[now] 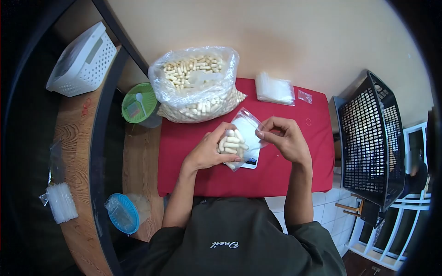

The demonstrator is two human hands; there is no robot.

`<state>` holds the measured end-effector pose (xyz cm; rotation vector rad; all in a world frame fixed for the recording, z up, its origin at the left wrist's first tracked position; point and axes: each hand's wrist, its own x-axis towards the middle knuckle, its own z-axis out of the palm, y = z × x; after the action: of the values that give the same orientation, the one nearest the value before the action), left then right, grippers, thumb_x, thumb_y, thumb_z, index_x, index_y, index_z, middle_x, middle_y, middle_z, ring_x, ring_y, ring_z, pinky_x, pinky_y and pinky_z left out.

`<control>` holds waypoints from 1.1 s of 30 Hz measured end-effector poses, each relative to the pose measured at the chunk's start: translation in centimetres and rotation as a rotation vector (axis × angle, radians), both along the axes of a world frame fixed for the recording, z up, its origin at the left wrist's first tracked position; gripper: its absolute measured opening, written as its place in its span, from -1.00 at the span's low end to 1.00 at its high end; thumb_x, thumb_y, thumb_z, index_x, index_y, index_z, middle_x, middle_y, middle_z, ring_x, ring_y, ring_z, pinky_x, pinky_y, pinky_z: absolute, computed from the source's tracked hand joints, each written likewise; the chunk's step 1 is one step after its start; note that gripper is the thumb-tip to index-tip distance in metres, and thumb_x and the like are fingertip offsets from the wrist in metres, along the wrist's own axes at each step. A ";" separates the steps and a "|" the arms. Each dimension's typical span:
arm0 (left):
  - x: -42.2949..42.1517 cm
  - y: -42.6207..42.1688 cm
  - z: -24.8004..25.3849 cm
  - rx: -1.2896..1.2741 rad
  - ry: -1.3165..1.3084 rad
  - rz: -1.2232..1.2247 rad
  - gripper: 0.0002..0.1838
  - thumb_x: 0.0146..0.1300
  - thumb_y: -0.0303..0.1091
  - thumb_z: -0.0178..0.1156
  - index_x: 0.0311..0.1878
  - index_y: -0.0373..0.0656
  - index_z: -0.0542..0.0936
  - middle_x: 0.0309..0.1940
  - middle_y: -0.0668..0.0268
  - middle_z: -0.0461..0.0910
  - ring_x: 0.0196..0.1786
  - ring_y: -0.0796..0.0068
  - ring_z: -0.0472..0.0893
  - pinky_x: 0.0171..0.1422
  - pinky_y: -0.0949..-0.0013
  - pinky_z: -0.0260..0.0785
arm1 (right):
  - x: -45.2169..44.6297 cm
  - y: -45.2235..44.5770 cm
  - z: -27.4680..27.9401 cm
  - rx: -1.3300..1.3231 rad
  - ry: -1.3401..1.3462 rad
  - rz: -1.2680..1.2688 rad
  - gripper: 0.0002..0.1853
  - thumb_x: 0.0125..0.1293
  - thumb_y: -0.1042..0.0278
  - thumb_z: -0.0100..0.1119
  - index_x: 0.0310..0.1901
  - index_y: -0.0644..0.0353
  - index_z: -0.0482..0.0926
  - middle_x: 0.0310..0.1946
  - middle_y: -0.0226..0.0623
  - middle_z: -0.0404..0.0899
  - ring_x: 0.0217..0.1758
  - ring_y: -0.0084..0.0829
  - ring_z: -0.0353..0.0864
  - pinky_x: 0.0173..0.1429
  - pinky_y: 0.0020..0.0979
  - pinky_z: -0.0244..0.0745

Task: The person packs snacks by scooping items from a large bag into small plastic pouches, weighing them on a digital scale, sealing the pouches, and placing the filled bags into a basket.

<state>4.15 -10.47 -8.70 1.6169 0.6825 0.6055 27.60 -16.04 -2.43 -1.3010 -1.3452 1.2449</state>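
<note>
"Where does the small bag (248,121) sit?"

"Between the hands, above the red worktop (294,172), in front of the person's chest. A white device (254,151) shows beneath; whether the two touch, cannot tell."

"Long axis?"

"Runs away from the body, leaning toward the person's right. Capsules (231,145) bunch at the near end; the far end is flat, clear film."

"Left hand (208,149)?"

"Curled round the filled part from the left side, thumb on the body side, fingers beyond. Nearer to the capsules of the two, and bears the bulk."

"Right hand (287,138)?"

"Thumb and fingertips drawn together in a pinch on the film's right edge, toward the far end. Palm holds nothing visible."

"And the large bag (193,98)?"

"Beyond the hands, to the left; mouth open, many capsules inside. The left hand lies nearer to it, apart from it."
</note>
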 end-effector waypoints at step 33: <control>-9.3 -2.9 -12.5 -0.263 0.092 0.528 -0.61 0.38 -0.38 0.24 0.23 -0.19 0.46 -0.21 0.36 0.59 -0.17 0.60 0.59 -0.13 0.53 0.40 | 5.6 -4.0 -13.5 -0.369 -0.133 -0.665 -0.49 0.38 0.08 0.26 0.15 0.35 0.57 -0.20 -0.27 0.66 -0.27 -0.57 0.59 -0.29 -0.51 0.56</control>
<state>-5.10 -13.42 -21.21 1.2237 1.2226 0.7838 33.20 -20.02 -15.90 -1.9152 -0.6701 0.9614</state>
